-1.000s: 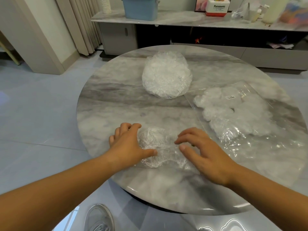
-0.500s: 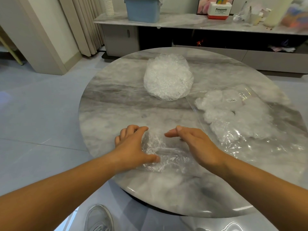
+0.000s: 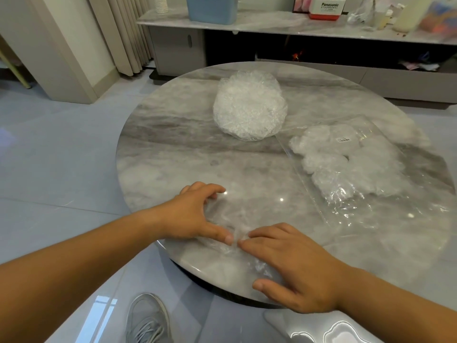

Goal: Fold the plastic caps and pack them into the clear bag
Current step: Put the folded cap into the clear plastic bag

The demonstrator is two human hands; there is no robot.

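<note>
A thin clear plastic cap (image 3: 228, 215) lies flattened on the round marble table (image 3: 173, 149) near its front edge. My left hand (image 3: 195, 214) rests on the cap's left side, fingertips curved at its far edge and thumb stretched across it. My right hand (image 3: 294, 263) presses the cap's near part with straight fingers, its fingertips almost meeting my left thumb. A heap of unfolded caps (image 3: 249, 105) sits at the table's far middle. The clear bag (image 3: 385, 209) lies flat on the right, with several folded caps (image 3: 343, 159) inside.
The table's front edge runs right under my right hand. A grey shoe (image 3: 148, 320) stands on the tiled floor below. Behind the table is a low cabinet (image 3: 296, 23) carrying a blue bin and bottles. Curtains hang at the far left.
My right hand has come from the cap's far right side down to its near edge, by the table rim, pressing it flat. My left hand stays on the cap's left side.
</note>
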